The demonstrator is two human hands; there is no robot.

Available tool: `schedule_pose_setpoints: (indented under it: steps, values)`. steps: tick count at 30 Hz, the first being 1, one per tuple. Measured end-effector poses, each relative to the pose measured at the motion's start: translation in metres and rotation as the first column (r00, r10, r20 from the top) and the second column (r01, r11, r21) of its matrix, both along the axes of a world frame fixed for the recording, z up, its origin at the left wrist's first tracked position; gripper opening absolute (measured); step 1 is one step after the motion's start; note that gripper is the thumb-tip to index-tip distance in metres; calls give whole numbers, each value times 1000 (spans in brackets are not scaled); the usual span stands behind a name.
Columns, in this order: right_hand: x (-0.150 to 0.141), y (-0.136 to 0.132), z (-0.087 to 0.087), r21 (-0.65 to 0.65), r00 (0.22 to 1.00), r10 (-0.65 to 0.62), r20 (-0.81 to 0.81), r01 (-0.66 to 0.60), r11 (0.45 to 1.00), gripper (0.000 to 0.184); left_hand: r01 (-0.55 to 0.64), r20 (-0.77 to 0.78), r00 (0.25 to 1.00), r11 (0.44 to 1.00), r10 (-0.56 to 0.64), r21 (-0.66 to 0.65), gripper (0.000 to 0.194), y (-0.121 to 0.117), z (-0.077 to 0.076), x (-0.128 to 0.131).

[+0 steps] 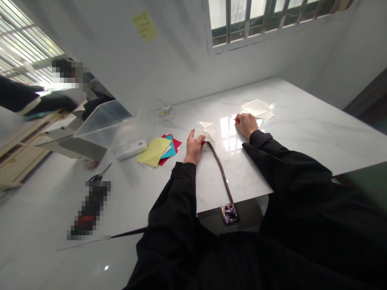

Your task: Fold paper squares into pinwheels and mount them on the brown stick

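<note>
While one folded, cream-white paper square (pixel 207 128) is grasped by the left hand (pixel 193 149), the right hand (pixel 246 125)'s grip cannot be determined.

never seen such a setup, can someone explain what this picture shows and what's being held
There's no machine: each grip is a person's bare hand. A camera worn on the head took this, looking forward and down. The left grip holds a folded cream paper. The right grip is at the table, beside more cream paper; what it may pinch is unclear. Further left are a yellow sheet, a blue sheet, a red sheet, a long white object, scissors and a clear plastic box.
</note>
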State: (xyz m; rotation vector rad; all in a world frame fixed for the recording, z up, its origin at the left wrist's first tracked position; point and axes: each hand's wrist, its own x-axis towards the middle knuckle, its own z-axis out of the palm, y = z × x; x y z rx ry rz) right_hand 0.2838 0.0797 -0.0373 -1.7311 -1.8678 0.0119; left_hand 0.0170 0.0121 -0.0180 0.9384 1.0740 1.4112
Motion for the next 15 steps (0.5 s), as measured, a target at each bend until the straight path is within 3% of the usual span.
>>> schedule_pose_setpoints:
  steps: [10,13,15]
  values:
    - [-7,5,-1,23,997,31,-72,-29,999,29,-100,197,973,988,122,-116,19,5,8,3]
    - [-21,-1,6,111,971,128,-201,-107,988,23,-109,210,969,987,132,-120,11,3,11,3]
    - [-35,-8,11,156,908,225,-354,-180,971,21,-82,192,976,991,101,-106,14,2,13,3]
